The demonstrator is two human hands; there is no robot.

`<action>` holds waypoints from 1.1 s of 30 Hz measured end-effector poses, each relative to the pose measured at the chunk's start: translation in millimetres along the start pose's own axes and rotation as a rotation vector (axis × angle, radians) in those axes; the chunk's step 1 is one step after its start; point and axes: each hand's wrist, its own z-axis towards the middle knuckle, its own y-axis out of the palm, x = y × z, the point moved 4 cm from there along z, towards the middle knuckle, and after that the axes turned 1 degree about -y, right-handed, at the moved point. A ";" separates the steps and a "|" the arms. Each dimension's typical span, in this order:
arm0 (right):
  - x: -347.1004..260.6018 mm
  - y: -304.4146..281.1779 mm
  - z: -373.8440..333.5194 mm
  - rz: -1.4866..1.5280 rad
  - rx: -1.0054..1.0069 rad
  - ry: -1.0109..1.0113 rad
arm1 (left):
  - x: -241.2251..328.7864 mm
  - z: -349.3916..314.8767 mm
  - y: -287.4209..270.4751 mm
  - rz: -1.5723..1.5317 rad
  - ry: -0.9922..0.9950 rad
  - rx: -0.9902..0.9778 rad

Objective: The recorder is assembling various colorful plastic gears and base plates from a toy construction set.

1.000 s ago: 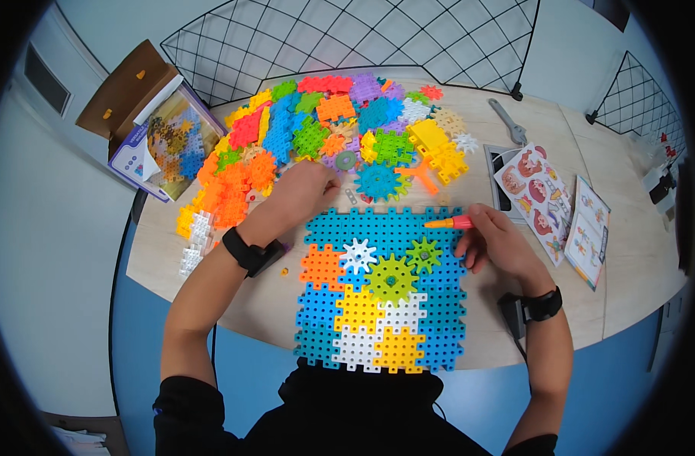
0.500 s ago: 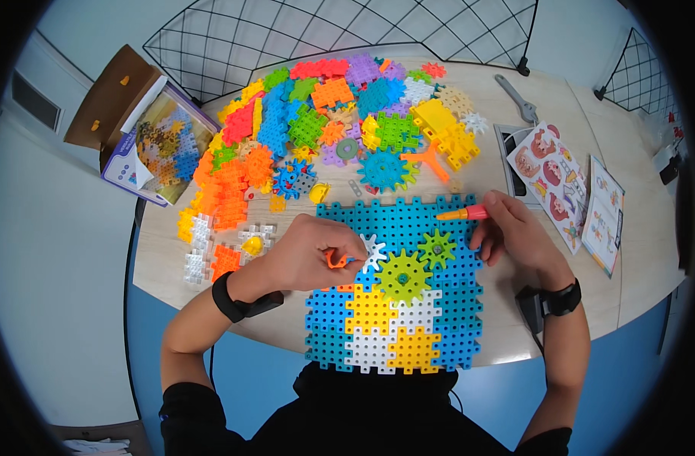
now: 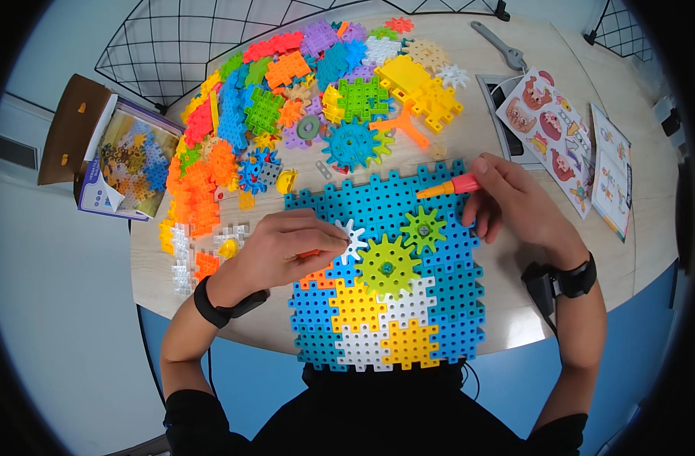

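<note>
My left hand (image 3: 296,242) is closed, its fingertips pinched at the middle of a small white gear (image 3: 353,243). What the fingertips hold there is hidden; a bit of orange plastic (image 3: 309,253) shows beneath the curled fingers. The white gear sits beside a large lime-green gear (image 3: 388,265) on a pegboard (image 3: 458,285) of interlocking blue, teal, yellow, white and orange plates. A smaller green gear (image 3: 423,230) with a grey screw at its centre is to the upper right. My right hand (image 3: 515,201) grips a toy screwdriver (image 3: 460,184) by its pink handle, its orange tip pointing left above the board.
A heap of coloured plates and gears (image 3: 309,99) spreads behind and left of the board. At the far left stands an open box (image 3: 127,156). A grey wrench (image 3: 499,45), a sticker sheet (image 3: 549,114) and a booklet (image 3: 611,171) lie right. A wire grid (image 3: 211,45) borders the back.
The whole view has shifted, so the board appears slightly lower and further left. My left fingers have closed in more over the white gear. My right hand still holds the screwdriver above the board.
</note>
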 end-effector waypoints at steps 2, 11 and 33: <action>0.2 0.1 -0.2 0.003 0.003 -0.002 | -0.2 -0.4 0.3 -0.008 -0.007 -0.008; -3.5 2.9 -1.8 0.012 0.033 0.027 | -2.5 -0.8 -0.5 0.009 0.061 0.008; 1.4 2.0 0.2 -0.002 0.066 0.016 | -8.0 1.1 0.2 -0.152 -0.095 0.000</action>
